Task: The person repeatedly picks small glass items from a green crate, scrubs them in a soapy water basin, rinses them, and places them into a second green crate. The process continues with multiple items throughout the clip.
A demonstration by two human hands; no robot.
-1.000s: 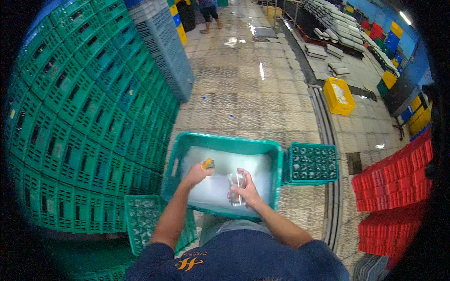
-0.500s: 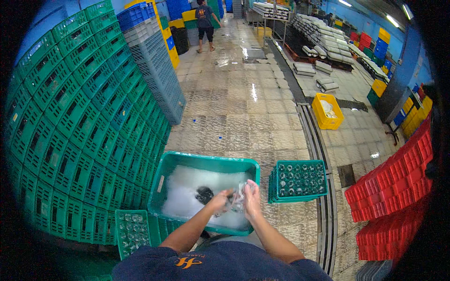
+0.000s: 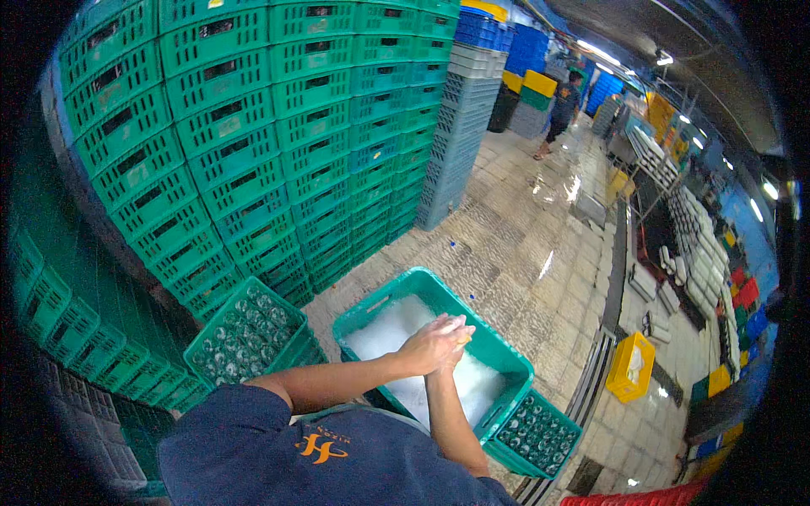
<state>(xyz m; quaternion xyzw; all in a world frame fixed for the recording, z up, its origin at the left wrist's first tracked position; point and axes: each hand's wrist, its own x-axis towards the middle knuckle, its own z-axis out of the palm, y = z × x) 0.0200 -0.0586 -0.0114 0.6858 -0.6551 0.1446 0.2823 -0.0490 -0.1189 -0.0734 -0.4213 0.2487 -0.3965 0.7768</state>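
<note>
A green plastic tub (image 3: 515,371) holds white suds (image 3: 396,325) in front of me. Over the suds, my left hand (image 3: 422,347) and my right hand (image 3: 449,357) are pressed together, with foam on the fingers. A small yellowish bit (image 3: 462,341) shows at the fingers; whatever lies between the palms is hidden. To the left of the tub stands a green crate (image 3: 202,347) with clear glasses (image 3: 249,329) in it. Another green crate (image 3: 567,451) on the right also holds rows of clear glasses (image 3: 540,430).
Tall stacks of green crates (image 3: 321,126) rise at the left, beside a grey crate stack (image 3: 460,135). A yellow crate (image 3: 631,367) sits on the wet tiled floor (image 3: 498,228). A person (image 3: 563,114) stands far off. Red crates (image 3: 641,497) edge in at the bottom right.
The clear glassware in my hands no longer shows; the hands have come together and risen over the suds. The dark thing in the suds is out of sight. My view has swung left.
</note>
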